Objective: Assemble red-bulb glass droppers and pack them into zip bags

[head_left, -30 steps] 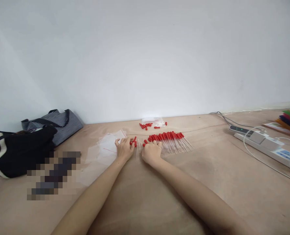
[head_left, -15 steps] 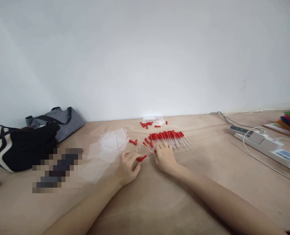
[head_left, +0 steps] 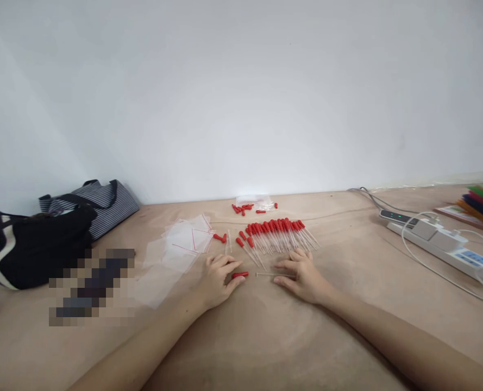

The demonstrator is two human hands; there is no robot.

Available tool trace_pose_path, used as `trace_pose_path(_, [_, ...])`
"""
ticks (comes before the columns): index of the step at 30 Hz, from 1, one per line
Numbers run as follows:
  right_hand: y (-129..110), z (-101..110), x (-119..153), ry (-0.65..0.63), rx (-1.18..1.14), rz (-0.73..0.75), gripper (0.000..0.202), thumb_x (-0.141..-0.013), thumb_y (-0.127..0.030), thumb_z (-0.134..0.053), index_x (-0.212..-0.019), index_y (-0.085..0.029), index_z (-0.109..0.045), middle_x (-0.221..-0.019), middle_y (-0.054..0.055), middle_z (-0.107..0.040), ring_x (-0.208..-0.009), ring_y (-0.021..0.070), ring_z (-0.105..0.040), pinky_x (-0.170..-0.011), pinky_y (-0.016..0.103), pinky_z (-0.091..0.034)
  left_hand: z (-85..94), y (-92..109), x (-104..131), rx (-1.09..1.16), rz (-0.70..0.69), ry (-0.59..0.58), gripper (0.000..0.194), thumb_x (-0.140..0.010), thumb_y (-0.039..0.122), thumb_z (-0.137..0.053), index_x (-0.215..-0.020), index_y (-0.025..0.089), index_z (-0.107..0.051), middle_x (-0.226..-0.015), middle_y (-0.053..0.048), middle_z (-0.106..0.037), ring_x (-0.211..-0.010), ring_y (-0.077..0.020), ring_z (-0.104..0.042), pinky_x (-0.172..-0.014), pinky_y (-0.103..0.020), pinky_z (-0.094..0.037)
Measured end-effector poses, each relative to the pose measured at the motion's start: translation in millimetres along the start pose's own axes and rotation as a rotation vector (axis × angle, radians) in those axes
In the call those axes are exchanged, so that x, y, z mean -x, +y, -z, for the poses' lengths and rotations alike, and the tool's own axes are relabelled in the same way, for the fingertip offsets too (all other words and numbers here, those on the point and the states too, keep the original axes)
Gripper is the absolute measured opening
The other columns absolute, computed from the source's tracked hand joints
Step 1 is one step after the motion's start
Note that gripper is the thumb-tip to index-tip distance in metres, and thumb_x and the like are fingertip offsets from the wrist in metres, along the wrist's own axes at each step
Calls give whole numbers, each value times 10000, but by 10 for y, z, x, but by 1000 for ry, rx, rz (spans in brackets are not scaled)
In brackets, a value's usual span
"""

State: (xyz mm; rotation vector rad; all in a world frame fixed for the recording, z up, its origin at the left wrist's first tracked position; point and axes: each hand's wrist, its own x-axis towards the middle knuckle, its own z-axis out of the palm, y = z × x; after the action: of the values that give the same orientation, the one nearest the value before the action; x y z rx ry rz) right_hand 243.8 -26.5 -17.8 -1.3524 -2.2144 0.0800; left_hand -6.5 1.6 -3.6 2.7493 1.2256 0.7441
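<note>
My left hand (head_left: 221,278) pinches a red rubber bulb (head_left: 240,275) between thumb and fingers, its open end pointing right. Facing it, my right hand (head_left: 300,276) holds a thin clear glass tube (head_left: 265,274) whose end points left toward the bulb; a small gap separates the two. Behind the hands lies a row of clear tubes with red bulbs (head_left: 280,225) on their far ends. Some capped tubes (head_left: 250,243) lie just left of that row. Two loose red bulbs (head_left: 219,237) rest beside short clear tubes (head_left: 230,241).
Clear plastic bags (head_left: 184,241) spread over the table (head_left: 241,347) at left. More loose bulbs (head_left: 242,207) lie near the wall. Dark bags (head_left: 49,244) stand far left; a white power strip (head_left: 440,244) with cables is at right.
My right hand has left the row of capped tubes and come nearer with a clear tube in it. The bulb in my left hand has turned from slanted to nearly level.
</note>
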Motion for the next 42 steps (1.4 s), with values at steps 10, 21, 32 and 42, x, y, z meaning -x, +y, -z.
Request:
trace_pose_path(10, [-64, -122, -84, 98, -54, -12, 116, -802, -238, -512, -738, -205, -603, -847, 24, -593, -842, 166, -480, -752, 325, -265, -131, 185, -78, 33, 56, 33, 141, -833, 229, -484, -818, 250, -623, -817, 21, -656, -812, -165, -554, -774, -368, -256])
trace_pose_path(21, [-247, -125, -84, 99, -22, -17, 138, -825, -209, -447, -759, -205, -568, -756, 5, -630, -805, 158, -497, -822, 355, -198, -149, 176, -54, 55, 54, 13, 121, -852, 206, -410, -850, 211, -531, -818, 18, -653, -823, -169, -572, -912, -436, -190])
trace_pose_path(32, [-244, -210, -74, 157, -36, 101, 175, -826, -270, -483, -844, -276, -657, -675, -6, -622, -742, 132, -462, -775, 335, -186, -166, 179, -53, 57, -19, 74, 129, -831, 190, -473, -843, 239, -592, -753, 33, -677, -785, -162, -569, -891, -437, -157])
trace_pose_path(42, [-248, -229, -88, 185, 147, 240, 208, -784, -145, -459, -798, -242, -643, -629, -4, -563, -756, 145, -421, -781, 359, -161, -130, 234, -44, 5, -79, 74, 171, -843, 194, -421, -784, 217, -580, -752, 10, -664, -827, -175, -563, -924, -442, -134])
